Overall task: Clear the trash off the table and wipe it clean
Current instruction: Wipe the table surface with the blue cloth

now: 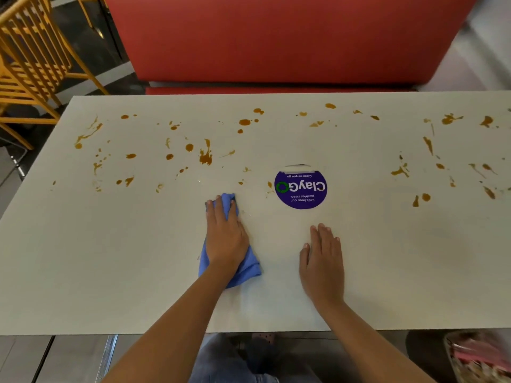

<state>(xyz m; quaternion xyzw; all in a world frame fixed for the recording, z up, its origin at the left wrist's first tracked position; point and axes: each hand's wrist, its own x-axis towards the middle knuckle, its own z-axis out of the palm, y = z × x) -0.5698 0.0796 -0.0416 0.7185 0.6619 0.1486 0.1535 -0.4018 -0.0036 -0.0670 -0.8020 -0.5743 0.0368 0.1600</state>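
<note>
A white table (110,258) fills the view. Brown sauce splatters (206,158) are scattered across its far half, from the left edge to the right. My left hand (225,233) lies flat with straight fingers on a blue cloth (249,268) near the table's middle, pressing it down. The cloth sticks out beyond the fingertips and behind the wrist. My right hand (322,261) rests flat on the bare tabletop to the right of the cloth, holding nothing. A round purple sticker (301,189) sits just beyond both hands.
A red padded bench (276,37) runs along the table's far side. Yellow wooden chairs (30,59) stand at the far left. A container with pink contents (481,357) shows below the table's near right corner. My legs are under the near edge.
</note>
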